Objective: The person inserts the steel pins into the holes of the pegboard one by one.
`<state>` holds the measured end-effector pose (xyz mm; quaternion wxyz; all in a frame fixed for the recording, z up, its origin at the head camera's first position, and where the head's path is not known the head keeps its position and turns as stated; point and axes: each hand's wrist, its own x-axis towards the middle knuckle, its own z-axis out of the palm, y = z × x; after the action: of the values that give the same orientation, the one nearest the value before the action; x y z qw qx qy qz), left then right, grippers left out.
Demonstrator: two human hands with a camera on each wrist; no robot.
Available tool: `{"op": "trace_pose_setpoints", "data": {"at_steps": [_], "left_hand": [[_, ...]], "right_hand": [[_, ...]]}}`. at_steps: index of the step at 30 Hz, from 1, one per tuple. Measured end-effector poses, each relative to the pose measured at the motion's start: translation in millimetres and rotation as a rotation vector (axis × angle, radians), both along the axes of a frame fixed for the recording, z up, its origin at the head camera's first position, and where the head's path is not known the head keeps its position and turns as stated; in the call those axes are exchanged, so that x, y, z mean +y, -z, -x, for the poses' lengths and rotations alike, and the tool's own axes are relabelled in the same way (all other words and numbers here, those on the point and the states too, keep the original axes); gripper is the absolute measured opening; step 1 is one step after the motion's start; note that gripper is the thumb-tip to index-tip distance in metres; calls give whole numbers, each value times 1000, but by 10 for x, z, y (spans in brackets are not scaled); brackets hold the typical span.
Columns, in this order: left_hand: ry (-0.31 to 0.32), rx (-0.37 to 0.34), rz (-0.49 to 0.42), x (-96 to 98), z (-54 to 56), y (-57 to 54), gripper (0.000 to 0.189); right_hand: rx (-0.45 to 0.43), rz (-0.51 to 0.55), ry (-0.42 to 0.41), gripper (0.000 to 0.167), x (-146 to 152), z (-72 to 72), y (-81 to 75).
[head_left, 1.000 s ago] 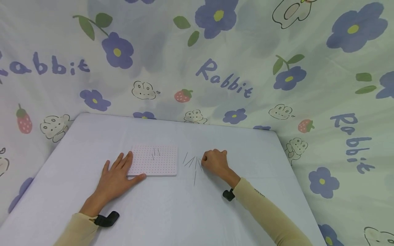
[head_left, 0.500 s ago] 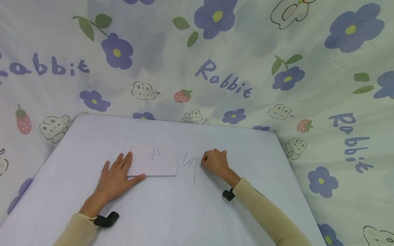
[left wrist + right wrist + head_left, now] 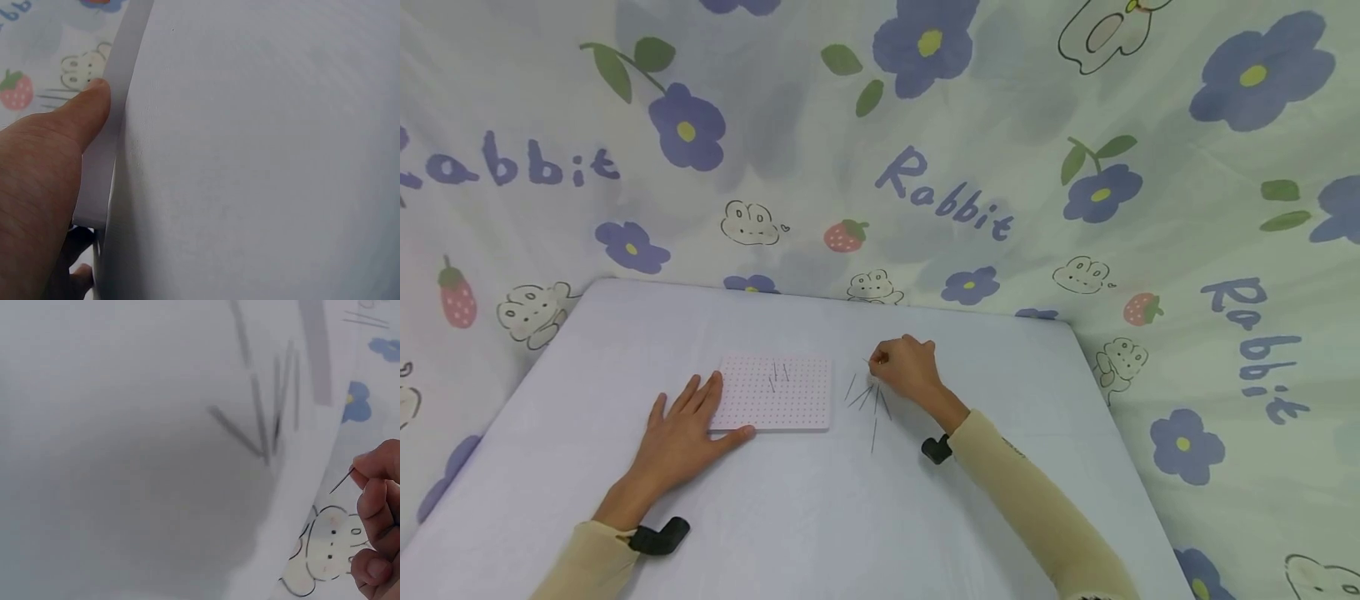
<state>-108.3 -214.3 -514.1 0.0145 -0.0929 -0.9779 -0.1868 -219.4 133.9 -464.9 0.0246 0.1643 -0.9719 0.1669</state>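
A white board [image 3: 805, 410] dotted with rows of small holes lies flat on the table. My left hand [image 3: 673, 446] rests at its left side with fingers straight; the thumb [image 3: 90, 112] touches the board's front edge. Three thin pins [image 3: 777, 372] stand in the upper middle of the board. My right hand [image 3: 910, 371] is raised to the right of the board, its thumb and forefinger pinching a thin metal pin [image 3: 342, 480] whose free end sticks out. Just below and left of that hand, several loose pins [image 3: 874, 437] lie spread like a fan on the table.
The table [image 3: 820, 533] is covered in plain white cloth. Behind and at both sides hangs a curtain [image 3: 805, 150] printed with flowers, rabbits and strawberries. Each wrist carries a black camera mount [image 3: 661, 535].
My right hand has lifted from the loose pins and moved up and slightly left, with a pin between its fingertips. The left hand and the board have stayed put.
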Motion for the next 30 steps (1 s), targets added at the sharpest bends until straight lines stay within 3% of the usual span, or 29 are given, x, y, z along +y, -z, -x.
{"op": "trace_pose_setpoints", "data": {"at_steps": [5, 13, 21, 30], "left_hand": [[-1, -7, 2, -9, 3, 7, 112], [-10, -6, -2, -7, -3, 0, 111], [-13, -30, 9, 3, -5, -8, 113], [-14, -21, 16, 2, 2, 8, 113]], "right_hand": [[-70, 129, -34, 12, -227, 123, -36], [-183, 321, -119, 14, -609, 182, 29], [-240, 365, -101, 12, -826, 197, 57], [-240, 383, -105, 12, -991, 221, 122]]}}
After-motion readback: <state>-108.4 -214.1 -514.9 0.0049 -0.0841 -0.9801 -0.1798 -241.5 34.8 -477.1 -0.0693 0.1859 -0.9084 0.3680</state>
